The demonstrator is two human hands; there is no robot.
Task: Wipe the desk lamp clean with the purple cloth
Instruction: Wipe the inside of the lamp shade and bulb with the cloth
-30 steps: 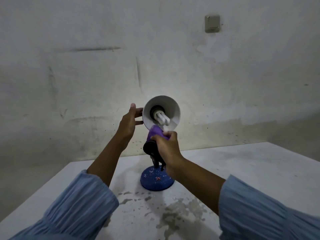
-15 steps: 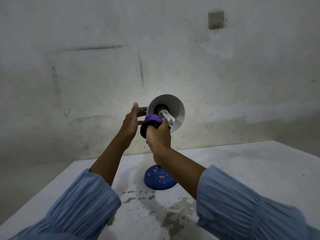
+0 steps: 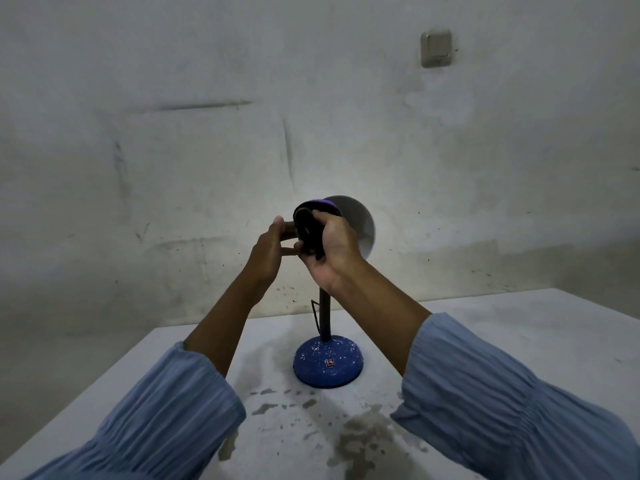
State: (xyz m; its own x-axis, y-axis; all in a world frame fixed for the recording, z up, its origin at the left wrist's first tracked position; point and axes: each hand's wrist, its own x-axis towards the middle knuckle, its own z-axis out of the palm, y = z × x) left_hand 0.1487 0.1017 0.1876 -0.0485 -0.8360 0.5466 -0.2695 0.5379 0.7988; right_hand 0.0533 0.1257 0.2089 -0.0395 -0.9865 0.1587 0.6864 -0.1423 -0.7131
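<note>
The blue-based desk lamp with a grey cone shade (image 3: 328, 362) stood upright on the stained white table (image 3: 519, 341), shade mouth turned away to my right. My right hand (image 3: 334, 252) pressed the purple cloth (image 3: 323, 203) around the shade's dark back; my left hand (image 3: 268, 252), fingers loosely curled, touched it.

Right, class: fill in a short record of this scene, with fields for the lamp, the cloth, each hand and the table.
lamp: desk lamp upright on the table, blue speckled base, dark stem, shade raised
cloth: purple cloth, only an edge showing at the top of the lamp head
left hand: left hand at the left side of the lamp head
right hand: right hand wrapped around the lamp head
table: white table, stained in front of the base
</note>
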